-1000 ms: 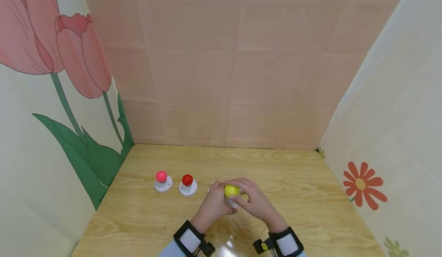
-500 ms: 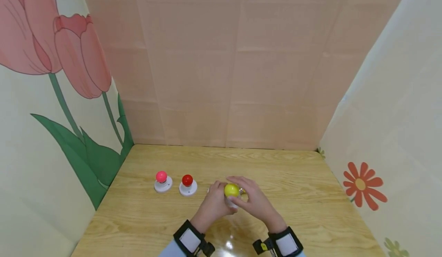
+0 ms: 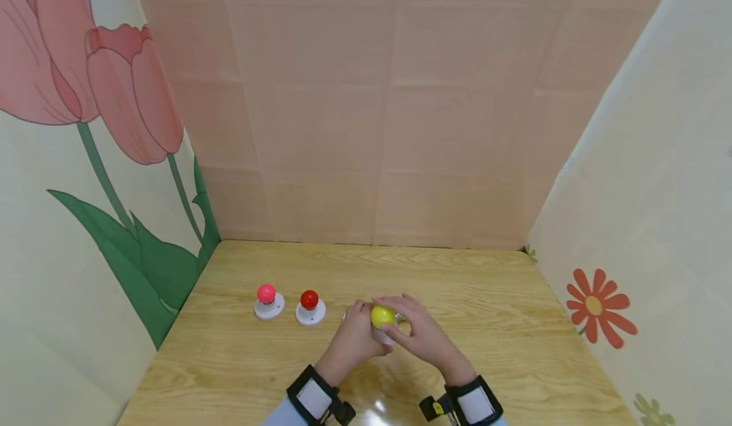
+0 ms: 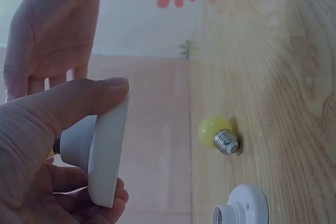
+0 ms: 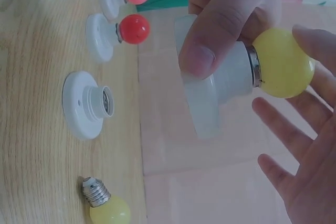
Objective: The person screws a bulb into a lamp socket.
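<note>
Held up over the table is a white lamp socket [image 5: 231, 80], its round base tilted on edge in the wrist views. My left hand [image 3: 356, 334] grips it, thumb across the base and fingers on the other side. A yellow light bulb [image 3: 382, 316] sits in the socket's mouth, with a strip of metal screw base showing between them. My right hand [image 3: 422, 329] pinches this bulb between thumb and forefinger, while the other fingers spread loosely past it in the right wrist view. The far side of the bulb is hidden by the fingers.
A second yellow bulb [image 4: 214, 131] lies on the wooden table [image 3: 486, 324], screw base exposed. Near it stands a white socket without a bulb [image 5: 83, 103]. Farther left are two sockets, one with a red bulb [image 3: 309, 299], one with a pink bulb [image 3: 265, 294].
My right thumb and forefinger loosened slightly around the yellow bulb half a second ago and now close on it again. The left hand and socket stay nearly in place.
</note>
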Action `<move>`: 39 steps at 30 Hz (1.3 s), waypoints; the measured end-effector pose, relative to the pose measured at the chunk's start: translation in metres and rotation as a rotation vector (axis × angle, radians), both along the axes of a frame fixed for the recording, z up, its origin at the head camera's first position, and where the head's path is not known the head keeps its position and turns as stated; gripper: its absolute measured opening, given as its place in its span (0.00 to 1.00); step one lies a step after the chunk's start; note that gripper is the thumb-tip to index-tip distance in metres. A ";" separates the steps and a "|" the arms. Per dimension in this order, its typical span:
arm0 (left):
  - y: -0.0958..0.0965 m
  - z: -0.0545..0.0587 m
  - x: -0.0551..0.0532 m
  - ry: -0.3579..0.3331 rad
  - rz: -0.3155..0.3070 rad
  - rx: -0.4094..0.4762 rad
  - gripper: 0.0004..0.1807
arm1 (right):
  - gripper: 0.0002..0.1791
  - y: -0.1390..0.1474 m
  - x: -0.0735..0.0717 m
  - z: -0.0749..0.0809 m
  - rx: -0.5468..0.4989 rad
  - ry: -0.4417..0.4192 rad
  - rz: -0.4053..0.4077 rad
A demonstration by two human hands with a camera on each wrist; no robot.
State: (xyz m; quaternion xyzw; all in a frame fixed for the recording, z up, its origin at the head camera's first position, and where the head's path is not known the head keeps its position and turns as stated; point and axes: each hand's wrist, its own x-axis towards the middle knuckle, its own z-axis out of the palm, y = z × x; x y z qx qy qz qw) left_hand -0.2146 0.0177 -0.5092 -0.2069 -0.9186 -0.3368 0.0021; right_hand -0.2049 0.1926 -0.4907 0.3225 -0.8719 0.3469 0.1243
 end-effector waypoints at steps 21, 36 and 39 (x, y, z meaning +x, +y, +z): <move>0.000 -0.002 -0.001 -0.025 0.003 0.024 0.43 | 0.28 0.001 0.000 -0.003 -0.006 -0.006 -0.010; -0.002 0.001 -0.002 -0.062 0.007 0.038 0.42 | 0.20 -0.001 -0.002 0.001 -0.014 -0.016 -0.020; -0.002 0.001 -0.001 -0.062 0.004 0.032 0.41 | 0.19 -0.003 -0.001 0.003 -0.008 -0.036 -0.063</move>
